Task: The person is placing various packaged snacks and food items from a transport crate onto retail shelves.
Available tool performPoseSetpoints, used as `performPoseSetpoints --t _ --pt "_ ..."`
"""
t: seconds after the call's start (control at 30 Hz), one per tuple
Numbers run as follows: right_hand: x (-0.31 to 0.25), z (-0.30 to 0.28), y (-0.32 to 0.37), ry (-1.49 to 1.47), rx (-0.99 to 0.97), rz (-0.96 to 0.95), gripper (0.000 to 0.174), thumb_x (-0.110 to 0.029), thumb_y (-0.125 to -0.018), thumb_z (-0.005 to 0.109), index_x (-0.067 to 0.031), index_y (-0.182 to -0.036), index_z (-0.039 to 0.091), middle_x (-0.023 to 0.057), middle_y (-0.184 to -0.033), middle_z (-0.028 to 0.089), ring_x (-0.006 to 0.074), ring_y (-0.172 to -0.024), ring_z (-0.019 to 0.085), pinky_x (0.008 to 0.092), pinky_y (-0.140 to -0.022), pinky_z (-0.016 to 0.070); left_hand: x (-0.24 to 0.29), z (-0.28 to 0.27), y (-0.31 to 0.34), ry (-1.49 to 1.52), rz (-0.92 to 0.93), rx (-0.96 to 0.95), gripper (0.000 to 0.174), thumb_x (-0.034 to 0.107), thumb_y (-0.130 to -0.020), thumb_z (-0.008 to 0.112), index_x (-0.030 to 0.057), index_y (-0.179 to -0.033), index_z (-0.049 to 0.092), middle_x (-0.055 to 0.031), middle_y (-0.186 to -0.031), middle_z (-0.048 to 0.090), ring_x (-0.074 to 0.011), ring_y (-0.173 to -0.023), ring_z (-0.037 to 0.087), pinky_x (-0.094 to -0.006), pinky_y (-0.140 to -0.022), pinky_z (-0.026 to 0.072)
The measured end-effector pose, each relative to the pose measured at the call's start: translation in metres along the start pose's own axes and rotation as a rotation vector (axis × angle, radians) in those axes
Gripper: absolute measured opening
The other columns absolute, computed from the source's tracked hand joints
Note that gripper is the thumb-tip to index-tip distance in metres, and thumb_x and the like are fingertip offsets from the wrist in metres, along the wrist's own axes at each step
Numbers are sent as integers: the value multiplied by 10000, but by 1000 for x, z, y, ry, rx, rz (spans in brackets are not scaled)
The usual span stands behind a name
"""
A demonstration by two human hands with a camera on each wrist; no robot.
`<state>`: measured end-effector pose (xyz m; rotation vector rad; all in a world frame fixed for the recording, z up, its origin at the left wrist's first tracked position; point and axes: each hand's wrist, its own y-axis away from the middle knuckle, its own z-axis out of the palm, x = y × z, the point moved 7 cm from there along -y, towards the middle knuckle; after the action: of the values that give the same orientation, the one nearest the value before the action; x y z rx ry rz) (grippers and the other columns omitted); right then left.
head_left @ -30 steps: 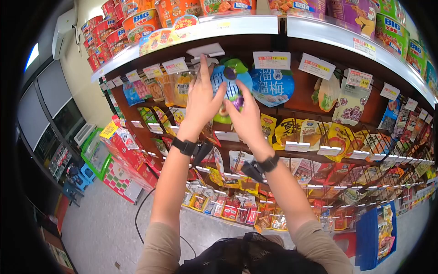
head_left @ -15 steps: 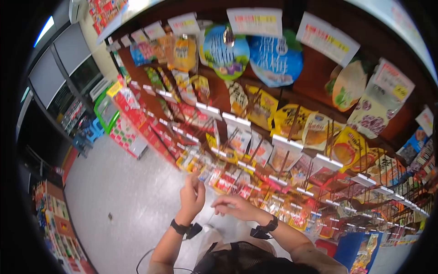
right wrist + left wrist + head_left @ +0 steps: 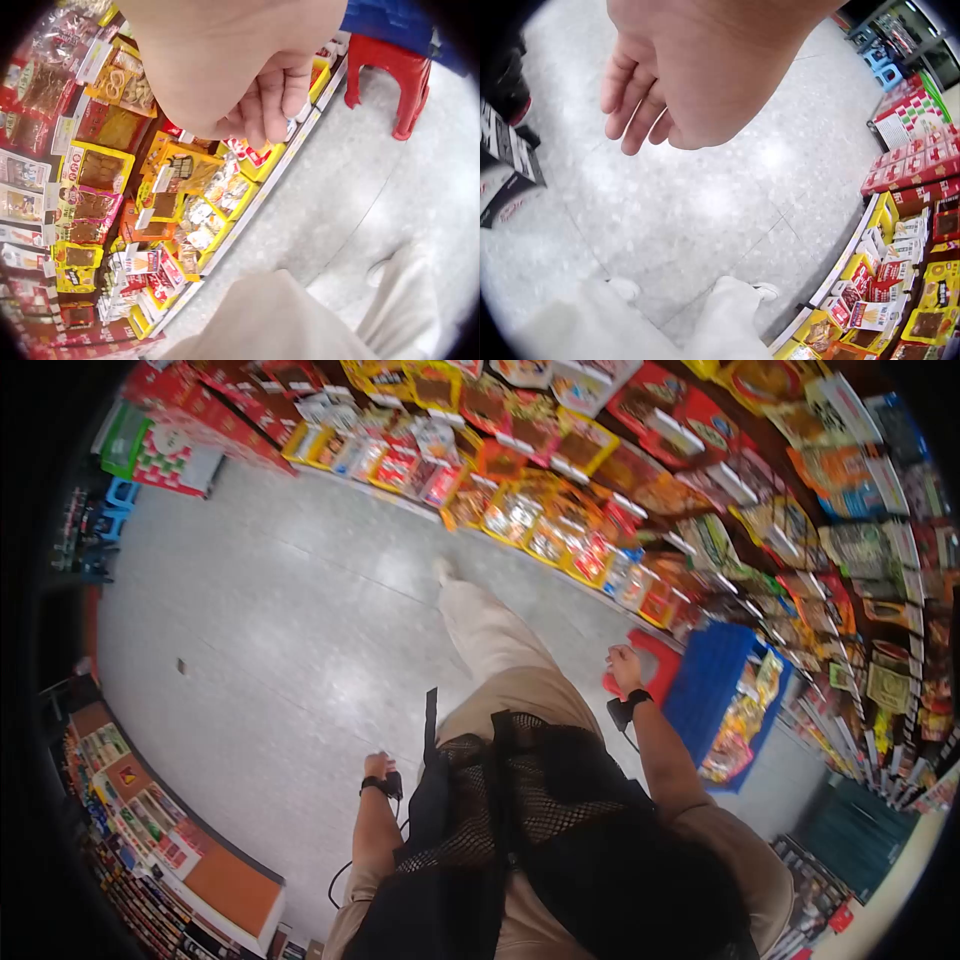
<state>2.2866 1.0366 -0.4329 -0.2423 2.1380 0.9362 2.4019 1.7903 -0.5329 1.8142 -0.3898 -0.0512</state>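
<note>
Low at the person's left side hangs the left hand (image 3: 378, 764), holding nothing, over the pale floor (image 3: 260, 620). In the left wrist view its fingers (image 3: 634, 105) are loosely bent. The right hand (image 3: 625, 665) is also empty and hangs out to the right, overlapping a red plastic stool (image 3: 665, 658) in the head view. Seen from the right wrist, its relaxed fingers (image 3: 271, 101) pass in front of the snack shelf's lower rows. Nearest beyond that hand is a blue basket (image 3: 700, 670) with snack packets (image 3: 745, 710) in it.
Rows of bagged snacks (image 3: 540, 530) line the shelf along the top and right. Red boxes (image 3: 915, 169) stand at its far end beside a green-and-white freezer (image 3: 165, 455). Another stocked shelf (image 3: 150, 800) runs along the lower left. A dark green bin (image 3: 850, 835) stands at right.
Both hands have left the blue snack bag on the upper hooks and dropped to the person's sides. The head view has tilted down and swung right; a leg steps forward on the floor.
</note>
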Motion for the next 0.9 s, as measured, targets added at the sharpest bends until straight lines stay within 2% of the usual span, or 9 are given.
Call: performPoseSetpoints --t 0.03,0.1,0.13,0.23,0.37,0.6,0.77,0.8,0.9 --pt "16 -29 21 28 24 13 207 -238 -870 595 -51 -910 674 102 -748 677 169 -676 660 344 -610 516 -15 20 15 17 48 -21 177 169 -885 503 23 -919 598 -160 -831 684 -211 -580 628 -298 -460 484" --pt "79 -91 50 297 109 -168 206 -242 -867 590 -64 -928 675 145 -796 693 220 -740 690 371 -658 534 -40 59 33 92 98 -52 208 201 -894 518 46 -992 617 -128 -837 693 -160 -589 613 -283 -449 436" --pt "54 -113 91 461 91 -86 209 -228 -894 585 -41 -933 670 92 -752 695 156 -686 662 335 -628 521 -53 77 39 92 115 -42 255 219 -898 522 46 -1059 619 -123 -853 700 -157 -593 612 -283 -480 449" --pt "64 -185 137 680 251 -230 199 -234 -885 590 -57 -927 673 84 -711 682 140 -673 664 335 -614 521 -57 134 87 23 167 -118 308 258 -898 525 57 -1112 618 -107 -863 705 -163 -604 612 -292 -524 457" --pt "100 -259 149 310 369 32 191 -219 -926 571 -51 -963 655 49 -774 672 114 -701 653 271 -554 513 -50 194 119 -154 254 -243 308 274 -895 531 68 -1104 625 -90 -859 706 -157 -628 615 -293 -561 465" --pt "109 -326 152 -15 284 -54 152 -164 -933 566 -47 -1000 636 39 -795 653 107 -720 645 256 -588 525 -9 309 133 -401 514 -345 286 276 -943 519 50 -1072 640 -89 -828 700 -138 -613 605 -275 -540 471" --pt "192 -402 161 38 383 -21 157 -139 -931 572 -26 -1024 630 57 -813 645 110 -669 615 267 -566 502 53 474 252 -554 834 -470 295 279 -969 525 26 -1077 632 -80 -830 678 -124 -692 616 -258 -609 484" --pt "218 -425 164 159 481 -40 149 -120 -898 598 -40 -1018 638 90 -863 656 189 -741 646 333 -631 521 55 514 280 -573 874 -510 287 271 -966 537 20 -1069 630 -77 -831 674 -125 -711 619 -258 -622 488" --pt "248 -485 182 499 753 -107 210 -49 -830 603 -53 -1037 641 134 -997 649 293 -890 633 401 -766 516 32 635 354 -755 1084 -576 214 212 -941 565 47 -1066 623 -76 -825 669 -153 -726 629 -289 -644 499"
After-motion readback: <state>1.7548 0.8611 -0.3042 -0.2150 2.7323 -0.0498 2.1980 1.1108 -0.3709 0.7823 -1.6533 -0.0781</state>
